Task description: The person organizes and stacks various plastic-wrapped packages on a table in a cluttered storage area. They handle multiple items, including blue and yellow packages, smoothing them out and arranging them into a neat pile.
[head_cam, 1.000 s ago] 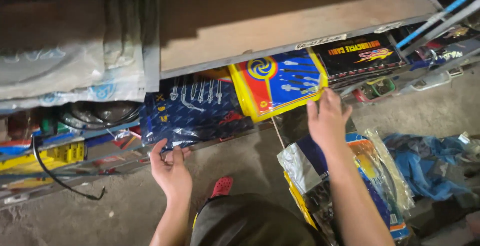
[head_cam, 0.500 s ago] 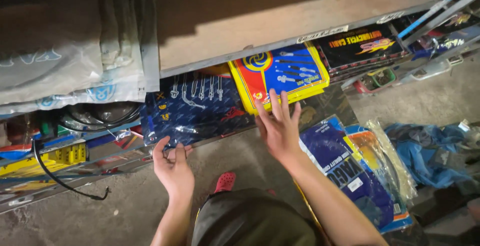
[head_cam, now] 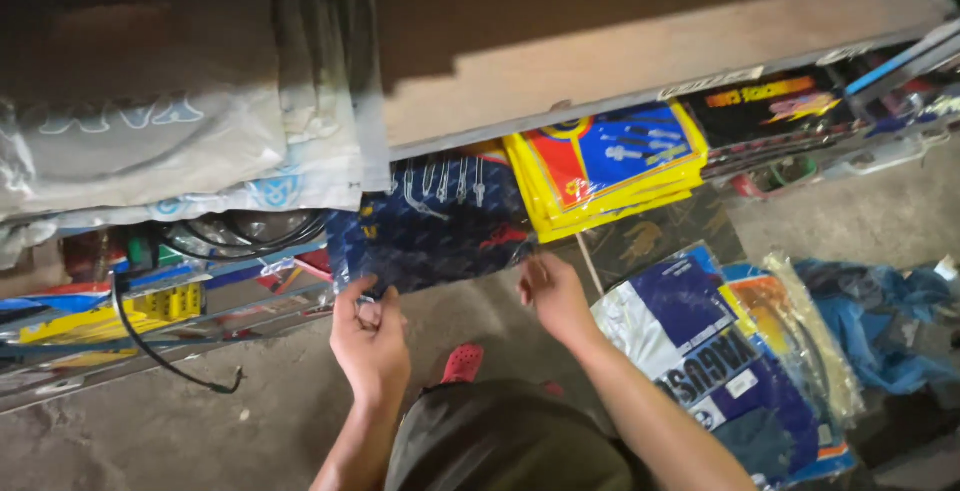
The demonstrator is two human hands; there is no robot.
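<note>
I am crouched at a low shelf (head_cam: 640,61), looking down over my knees. Both my hands are on the dark blue pack (head_cam: 435,226) that sticks out from under the shelf board, between a bundle of black cables (head_cam: 240,231) to its left and a yellow stack (head_cam: 600,166) to its right. My left hand (head_cam: 370,336) pinches the pack's lower left corner, thumb and fingers closed on the plastic edge. My right hand (head_cam: 553,291) is at the lower right corner, its fingertips at the edge; I cannot tell whether they grip it or only touch it. The pack shows a row of silvery tool shapes along its top and hangs out over the concrete floor (head_cam: 250,421).

The yellow stack lies tilted, its top pack red and blue. Further right sits a black pack (head_cam: 770,106). On the floor beside my right arm lies a pile of blue and white bags (head_cam: 720,351), with a crumpled blue sheet (head_cam: 880,321) beyond it. A red shoe (head_cam: 462,361) shows between my arms. On the upper left, grey sacks (head_cam: 150,131) droop over the shelf edge, and a yellow part (head_cam: 170,301) sits low down under them.
</note>
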